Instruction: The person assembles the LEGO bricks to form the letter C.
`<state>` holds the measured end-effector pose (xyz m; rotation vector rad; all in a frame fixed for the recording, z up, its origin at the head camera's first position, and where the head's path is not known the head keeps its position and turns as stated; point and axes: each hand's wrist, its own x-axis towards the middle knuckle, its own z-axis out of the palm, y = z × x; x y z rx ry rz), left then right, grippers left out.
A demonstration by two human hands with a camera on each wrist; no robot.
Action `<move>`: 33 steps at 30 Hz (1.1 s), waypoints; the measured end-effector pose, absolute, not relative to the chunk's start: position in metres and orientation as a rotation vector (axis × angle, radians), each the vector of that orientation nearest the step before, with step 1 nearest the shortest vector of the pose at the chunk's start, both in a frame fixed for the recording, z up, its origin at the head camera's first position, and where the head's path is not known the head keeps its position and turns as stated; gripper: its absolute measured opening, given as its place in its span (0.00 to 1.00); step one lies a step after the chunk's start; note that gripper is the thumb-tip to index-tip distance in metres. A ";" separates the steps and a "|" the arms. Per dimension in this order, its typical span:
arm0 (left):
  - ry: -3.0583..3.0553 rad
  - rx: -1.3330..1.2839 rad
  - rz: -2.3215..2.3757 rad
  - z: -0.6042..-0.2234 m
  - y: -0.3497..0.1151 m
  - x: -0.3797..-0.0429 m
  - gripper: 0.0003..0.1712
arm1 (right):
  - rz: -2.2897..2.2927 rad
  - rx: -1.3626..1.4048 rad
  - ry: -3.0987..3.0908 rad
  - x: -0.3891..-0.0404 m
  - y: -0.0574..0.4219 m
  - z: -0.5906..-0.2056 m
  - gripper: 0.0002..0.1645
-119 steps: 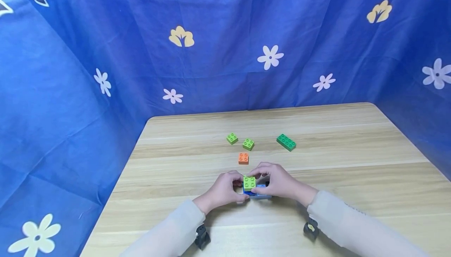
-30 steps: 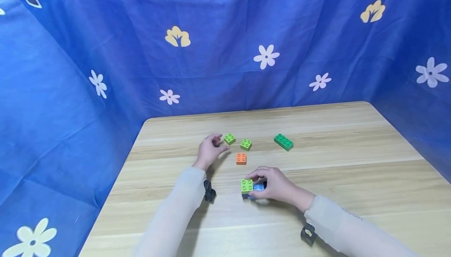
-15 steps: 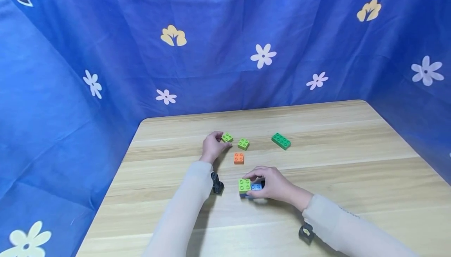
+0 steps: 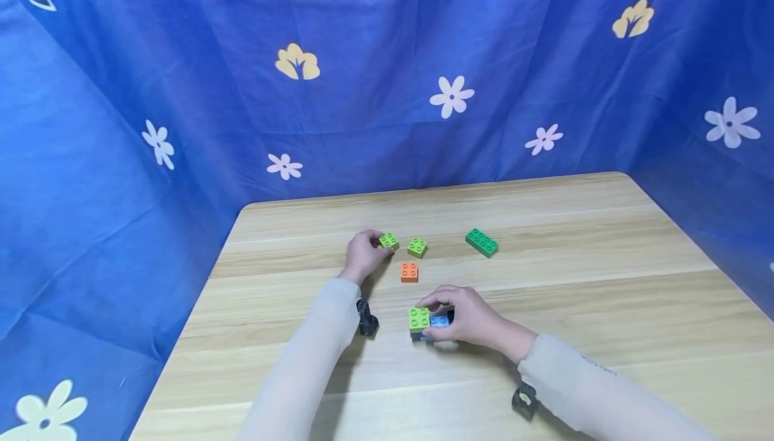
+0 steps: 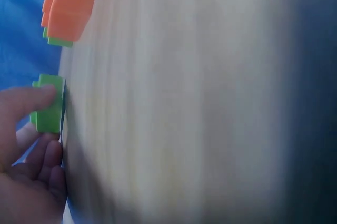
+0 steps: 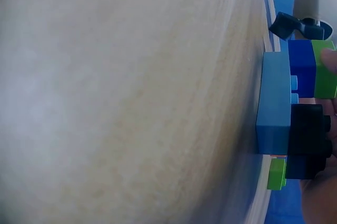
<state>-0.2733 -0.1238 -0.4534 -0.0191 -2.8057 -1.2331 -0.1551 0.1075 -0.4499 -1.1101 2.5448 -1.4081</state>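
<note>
My left hand (image 4: 363, 256) pinches a lime-green four-stud toy brick (image 4: 389, 241) at the back of the group. In the left wrist view the thumb presses one side of that lime brick (image 5: 49, 105), with fingertips beneath it. My right hand (image 4: 474, 318) holds a small stack nearer to me, thumb and fingers at the sides of its top lime brick (image 4: 419, 318). The right wrist view shows the stack's long light-blue brick (image 6: 275, 103) at the base, bearing a dark-blue brick (image 6: 301, 68) under the lime one and a black brick (image 6: 306, 139) beside it.
Close to the left hand lie another lime brick (image 4: 417, 247) and an orange brick (image 4: 409, 272). A longer dark-green brick (image 4: 482, 243) sits farther right. The wooden table (image 4: 574, 246) meets a blue flowered curtain (image 4: 363, 125) at its back and sides.
My left hand has left the stack, reached forward to the far lime brick and taken it between thumb and fingers, shifting it slightly toward me. The right hand stays on the stack.
</note>
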 end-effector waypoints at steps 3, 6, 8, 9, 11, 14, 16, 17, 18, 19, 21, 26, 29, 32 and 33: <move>-2.797 -0.090 -1.270 -0.453 -0.129 -0.269 0.21 | -1.395 -1.104 2.557 -0.155 0.108 -0.450 0.25; -2.786 -0.162 -1.324 -0.452 -0.133 -0.263 0.20 | -1.390 -1.093 2.558 -0.155 0.108 -0.450 0.25; -2.784 -0.208 -1.345 -0.451 -0.134 -0.258 0.20 | -1.391 -1.090 2.557 -0.155 0.108 -0.451 0.25; -2.779 -0.235 -1.361 -0.450 -0.134 -0.254 0.19 | -1.391 -1.088 2.556 -0.155 0.108 -0.451 0.25; -2.768 -0.287 -1.395 -0.448 -0.133 -0.246 0.19 | -1.390 -1.083 2.556 -0.155 0.108 -0.451 0.25; -2.737 -0.386 -1.437 -0.447 -0.132 -0.232 0.20 | -1.385 -1.083 2.561 -0.155 0.108 -0.450 0.25; -2.712 -0.451 -1.483 -0.447 -0.131 -0.223 0.20 | -1.381 -1.084 2.567 -0.155 0.108 -0.450 0.25; -2.698 -0.483 -1.506 -0.447 -0.130 -0.219 0.20 | -1.380 -1.086 2.571 -0.155 0.108 -0.450 0.25; -2.683 -0.515 -1.529 -0.447 -0.130 -0.214 0.21 | -1.382 -1.089 2.572 -0.155 0.108 -0.451 0.25; -2.668 -0.543 -1.548 -0.447 -0.130 -0.210 0.20 | -1.384 -1.092 2.573 -0.155 0.108 -0.451 0.25; -2.640 -0.599 -1.585 -0.448 -0.129 -0.202 0.20 | -1.386 -1.092 2.576 -0.155 0.108 -0.451 0.25; -2.581 -0.712 -1.631 -0.449 -0.128 -0.183 0.20 | -1.393 -1.086 2.578 -0.155 0.107 -0.452 0.25; -2.552 -0.763 -1.657 -0.447 -0.127 -0.173 0.22 | -1.398 -1.083 2.581 -0.155 0.107 -0.452 0.25; -2.531 -0.816 -1.672 -0.445 -0.125 -0.163 0.22 | -1.399 -1.073 2.582 -0.154 0.107 -0.452 0.25; -2.527 -0.834 -1.678 -0.444 -0.125 -0.160 0.23 | -1.398 -1.070 2.583 -0.154 0.107 -0.452 0.25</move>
